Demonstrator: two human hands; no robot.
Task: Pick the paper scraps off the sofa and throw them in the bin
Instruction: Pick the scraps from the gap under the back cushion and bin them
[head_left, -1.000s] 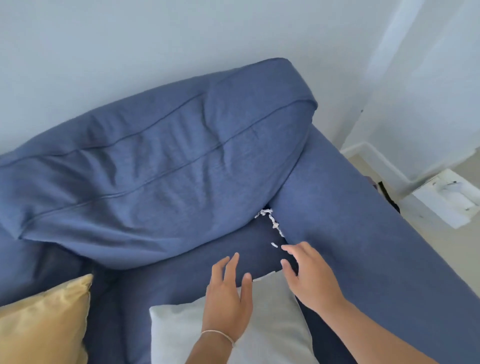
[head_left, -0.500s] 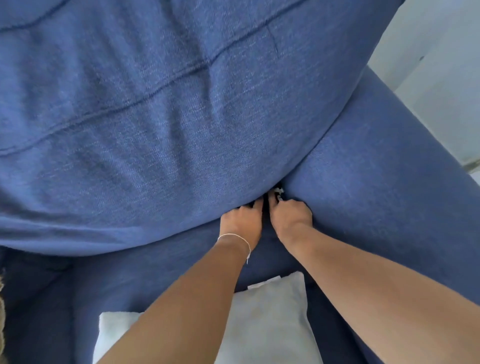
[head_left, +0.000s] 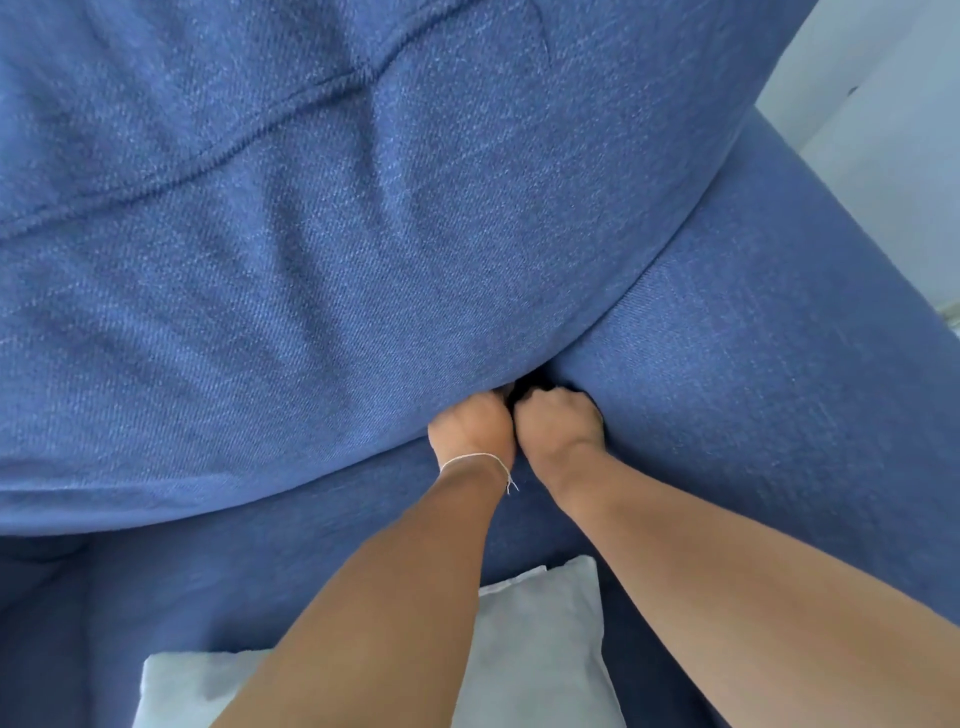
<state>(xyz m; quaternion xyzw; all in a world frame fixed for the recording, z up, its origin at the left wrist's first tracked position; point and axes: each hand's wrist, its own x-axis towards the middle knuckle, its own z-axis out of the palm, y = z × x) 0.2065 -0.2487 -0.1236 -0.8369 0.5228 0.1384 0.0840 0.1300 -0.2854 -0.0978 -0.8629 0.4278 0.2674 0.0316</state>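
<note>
My left hand (head_left: 472, 426) and my right hand (head_left: 558, 421) sit side by side in the dark gap where the blue sofa's back cushion (head_left: 363, 260) meets the armrest (head_left: 753, 389). The left fingers are tucked under the cushion, out of sight. The right fingers curl down into the gap, and only the knuckles show. No paper scraps are visible; anything in the gap or in my hands is hidden. A thin white string bracelet circles my left wrist. No bin is in view.
A light grey pillow (head_left: 535, 649) lies on the blue seat (head_left: 311, 545) under my forearms. The back cushion fills the upper view. A pale wall (head_left: 883, 130) shows past the armrest at the upper right.
My head has moved much closer to the sofa corner. Both hands went from open above the seat into the gap, covering the white scraps that lay there.
</note>
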